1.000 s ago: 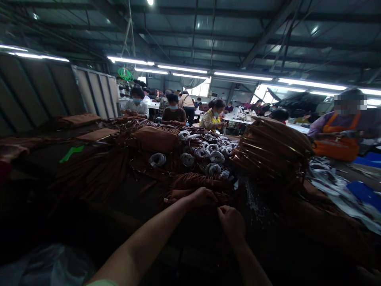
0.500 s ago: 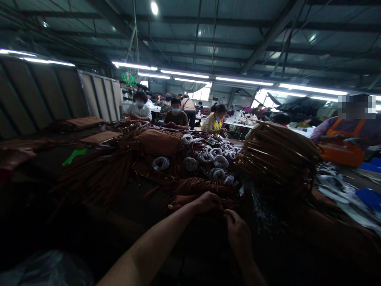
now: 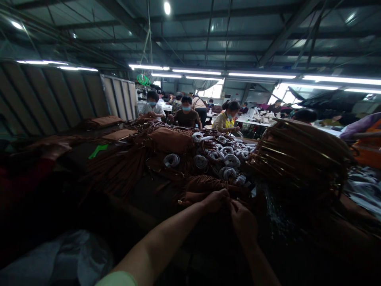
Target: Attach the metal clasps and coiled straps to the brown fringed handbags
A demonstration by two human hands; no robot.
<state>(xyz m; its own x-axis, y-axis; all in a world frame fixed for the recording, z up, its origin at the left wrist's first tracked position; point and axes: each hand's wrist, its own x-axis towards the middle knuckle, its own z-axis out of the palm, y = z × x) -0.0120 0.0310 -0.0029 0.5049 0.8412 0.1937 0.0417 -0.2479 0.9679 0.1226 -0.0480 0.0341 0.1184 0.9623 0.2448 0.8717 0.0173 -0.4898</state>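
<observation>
A brown fringed bag (image 3: pixel 195 190) lies on the dark table in front of me. My left hand (image 3: pixel 217 199) is closed at its near right edge, fingers pinched together. Close beside it on the right, my right hand (image 3: pixel 242 216) is also closed, thumb and fingertips meeting near the left fingertips. What the two hands pinch is too dark and small to name. Behind the bag lie wrapped white coils (image 3: pixel 228 173) and another brown bag (image 3: pixel 169 140).
A tall stack of brown bags (image 3: pixel 300 159) stands to the right, clear plastic strands (image 3: pixel 276 214) beside it. Left are long brown strips (image 3: pixel 119 171) and a green piece (image 3: pixel 98 150). Another person's hand (image 3: pixel 56 150) is at far left; several people sit beyond the table.
The view has turned left, shifting the scene rightward. My hands remain together at the bag, the right fingertips now nearer the left. A co-worker's hand and red sleeve show more at far left.
</observation>
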